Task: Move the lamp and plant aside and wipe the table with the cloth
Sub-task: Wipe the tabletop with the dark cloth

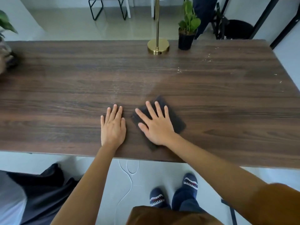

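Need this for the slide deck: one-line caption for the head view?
Right hand presses a dark cloth flat on the wooden table; left hand rests beside it; lamp and plant stand at the far edge.

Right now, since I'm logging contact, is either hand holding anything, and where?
Nothing is gripped. The right hand lies flat, fingers spread, on the middle of the dark cloth; the left hand rests flat on the bare table.

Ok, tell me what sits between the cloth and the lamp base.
Nothing solid: in the head view, only bare table runs from the cloth to the lamp, with a faint pale streak across the wood.
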Tool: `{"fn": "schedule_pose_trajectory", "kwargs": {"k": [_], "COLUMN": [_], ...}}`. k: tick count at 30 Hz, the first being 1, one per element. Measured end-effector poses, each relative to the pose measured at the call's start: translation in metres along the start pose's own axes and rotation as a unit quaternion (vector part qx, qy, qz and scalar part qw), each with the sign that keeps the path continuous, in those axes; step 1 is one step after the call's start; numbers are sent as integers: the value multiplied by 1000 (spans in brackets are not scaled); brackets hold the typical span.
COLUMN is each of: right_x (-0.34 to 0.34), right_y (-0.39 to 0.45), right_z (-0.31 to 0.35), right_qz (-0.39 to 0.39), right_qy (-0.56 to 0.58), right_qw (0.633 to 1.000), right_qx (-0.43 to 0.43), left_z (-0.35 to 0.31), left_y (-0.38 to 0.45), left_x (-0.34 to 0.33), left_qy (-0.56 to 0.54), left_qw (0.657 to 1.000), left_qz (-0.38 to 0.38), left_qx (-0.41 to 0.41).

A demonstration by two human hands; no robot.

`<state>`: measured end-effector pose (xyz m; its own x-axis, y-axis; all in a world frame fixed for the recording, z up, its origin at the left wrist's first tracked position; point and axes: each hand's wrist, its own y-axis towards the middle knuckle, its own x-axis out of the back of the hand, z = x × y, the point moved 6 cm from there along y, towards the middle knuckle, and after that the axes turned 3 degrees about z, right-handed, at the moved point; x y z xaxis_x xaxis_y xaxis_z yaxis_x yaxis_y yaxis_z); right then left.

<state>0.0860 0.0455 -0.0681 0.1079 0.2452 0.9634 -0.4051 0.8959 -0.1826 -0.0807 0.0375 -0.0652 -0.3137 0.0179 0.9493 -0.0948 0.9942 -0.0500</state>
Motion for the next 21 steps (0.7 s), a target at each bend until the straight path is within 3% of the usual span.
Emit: {"fn": "schedule_pose_trajectory", "kwargs": {"k": [3, 5, 8, 10, 12, 14, 17, 21], "right_x": [-13, -11, 12, 32, 50, 57, 47, 18], "right_y": [-82, -123, -136, -104, -49, 9, 56, -12], "right_z": [-23, -83, -188, -242, -264, -248, -168, -106], "right_qz": [-17, -26, -23, -33, -41, -29, -13, -29], "right_qy": [-25, -34, -36, -5, 50, 73, 57, 9], "right_qw": [995, 996, 995, 976, 942, 925, 966, 998], "right_qx": [93, 73, -89, -216, -330, -371, -251, -49], "left_z": [2, 2, 2, 0, -2, -3, -7, -62], "left_y": [2, 2, 2, 2, 1, 2, 9, 33], "left_x": [-1, -3, -4, -4, -4, -4, -2, -5], "left_qy": [-5, 2, 5, 7, 12, 13, -12, -45], "left_qw": [1000, 1000, 1000, 1000, 1000, 1000, 999, 999], "left_qz": [-4, -8, -15, -14, -8, -8, -16, -26], "left_qx": [7, 3, 5, 6, 5, 7, 32, -2]}}
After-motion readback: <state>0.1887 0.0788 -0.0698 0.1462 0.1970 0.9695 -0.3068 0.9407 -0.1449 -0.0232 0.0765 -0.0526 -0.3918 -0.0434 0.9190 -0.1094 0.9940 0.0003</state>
